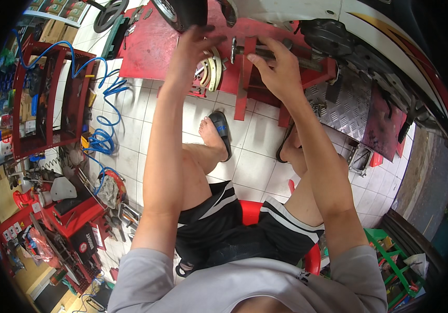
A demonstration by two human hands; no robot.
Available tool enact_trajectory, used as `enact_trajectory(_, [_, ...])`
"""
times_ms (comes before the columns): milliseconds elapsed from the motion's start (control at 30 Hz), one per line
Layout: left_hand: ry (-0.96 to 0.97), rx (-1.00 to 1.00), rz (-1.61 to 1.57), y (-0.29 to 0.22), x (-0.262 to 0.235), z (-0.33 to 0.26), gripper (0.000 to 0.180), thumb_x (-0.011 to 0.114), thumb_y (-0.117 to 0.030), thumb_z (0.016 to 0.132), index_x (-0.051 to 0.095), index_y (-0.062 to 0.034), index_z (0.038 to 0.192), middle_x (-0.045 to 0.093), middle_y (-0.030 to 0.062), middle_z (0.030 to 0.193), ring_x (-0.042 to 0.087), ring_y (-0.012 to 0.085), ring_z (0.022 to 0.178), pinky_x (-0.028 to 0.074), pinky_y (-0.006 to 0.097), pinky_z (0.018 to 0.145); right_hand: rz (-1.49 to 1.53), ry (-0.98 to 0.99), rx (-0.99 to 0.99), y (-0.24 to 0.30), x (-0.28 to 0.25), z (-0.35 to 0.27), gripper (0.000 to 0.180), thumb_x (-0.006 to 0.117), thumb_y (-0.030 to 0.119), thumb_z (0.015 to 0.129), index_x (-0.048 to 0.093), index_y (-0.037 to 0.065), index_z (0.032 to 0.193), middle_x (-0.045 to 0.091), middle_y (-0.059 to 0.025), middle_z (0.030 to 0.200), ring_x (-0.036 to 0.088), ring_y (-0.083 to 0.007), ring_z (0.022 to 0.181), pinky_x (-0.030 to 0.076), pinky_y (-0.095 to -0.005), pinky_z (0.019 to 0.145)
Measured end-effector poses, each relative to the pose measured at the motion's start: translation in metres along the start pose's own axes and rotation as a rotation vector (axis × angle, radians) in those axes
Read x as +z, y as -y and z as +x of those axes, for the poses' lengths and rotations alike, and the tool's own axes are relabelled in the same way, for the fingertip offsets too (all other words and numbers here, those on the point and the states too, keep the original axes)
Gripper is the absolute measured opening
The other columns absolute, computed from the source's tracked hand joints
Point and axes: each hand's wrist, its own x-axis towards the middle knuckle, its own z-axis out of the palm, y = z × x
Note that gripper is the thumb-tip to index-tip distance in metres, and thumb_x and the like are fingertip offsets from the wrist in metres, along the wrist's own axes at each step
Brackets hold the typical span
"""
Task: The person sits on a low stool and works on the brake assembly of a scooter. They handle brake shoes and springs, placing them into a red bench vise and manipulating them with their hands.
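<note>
Over the red lift table (148, 52), my left hand (195, 46) reaches forward with its fingers stretched out, slightly blurred, beside a motorbike wheel (167, 11). No held thing shows in it. Just below that hand lie curved cream-coloured pieces (213, 70); their kind is unclear. My right hand (277, 68) is held with thumb and forefinger apart, close to the red upright bar (243, 86) of a clamp with a threaded screw (310, 63). Whether its fingertips touch the bar I cannot tell. A metal crossbar (233, 50) stands at the clamp's left end.
A motorbike (359, 47) stands at the far right. On the left are a red rack (52, 99), a coiled blue air hose (101, 141) and a red tool cart (72, 219). A green metal frame (396, 261) stands at the near right. I sit on a red stool (251, 211).
</note>
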Motion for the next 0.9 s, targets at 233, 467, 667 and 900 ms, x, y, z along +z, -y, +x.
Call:
enact_trajectory(233, [0.09, -0.031, -0.969, -0.024, 0.01, -0.004, 0.046, 0.032, -0.03, 0.101, 0.045, -0.0004, 0.133, 0.064, 0.0169, 0.119, 0.057, 0.0233, 0.106, 0.045, 0.032, 0.087, -0.036, -0.016, 0.047, 0.002, -0.003, -0.006, 0.042, 0.072, 0.02, 0.082, 0.062, -0.001, 0.117, 0.063, -0.0198, 0.11, 0.068, -0.0272, 0.088, 0.056, -0.0342, 0.074])
enact_trajectory(467, [0.14, -0.064, -0.468, -0.003, 0.009, 0.001, 0.05, 0.03, -0.036, 0.101, 0.047, 0.0009, 0.13, 0.067, 0.015, 0.107, 0.057, 0.0241, 0.098, 0.045, 0.033, 0.087, -0.211, -0.069, 0.011, 0.006, 0.004, -0.01, 0.042, 0.069, 0.027, 0.084, 0.062, 0.003, 0.118, 0.063, -0.0186, 0.115, 0.067, -0.0318, 0.085, 0.053, -0.0394, 0.081])
enact_trajectory(667, [0.101, -0.074, -0.309, 0.005, -0.004, 0.006, 0.052, 0.034, -0.04, 0.1, 0.048, 0.0013, 0.129, 0.065, 0.0177, 0.111, 0.057, 0.0261, 0.098, 0.041, 0.039, 0.095, -0.403, -0.085, -0.076, 0.022, 0.002, -0.008, 0.04, 0.07, 0.023, 0.085, 0.063, -0.001, 0.115, 0.064, -0.0189, 0.118, 0.069, -0.0283, 0.081, 0.055, -0.0324, 0.064])
enact_trajectory(900, [0.34, 0.05, -0.977, 0.008, -0.01, 0.012, 0.053, 0.037, -0.042, 0.1, 0.046, 0.0008, 0.131, 0.062, 0.0185, 0.119, 0.058, 0.0264, 0.111, 0.039, 0.039, 0.097, -0.53, -0.123, -0.115, 0.029, -0.002, -0.011, 0.039, 0.075, 0.029, 0.078, 0.067, 0.007, 0.109, 0.067, -0.0113, 0.103, 0.066, -0.0293, 0.083, 0.053, -0.0371, 0.07])
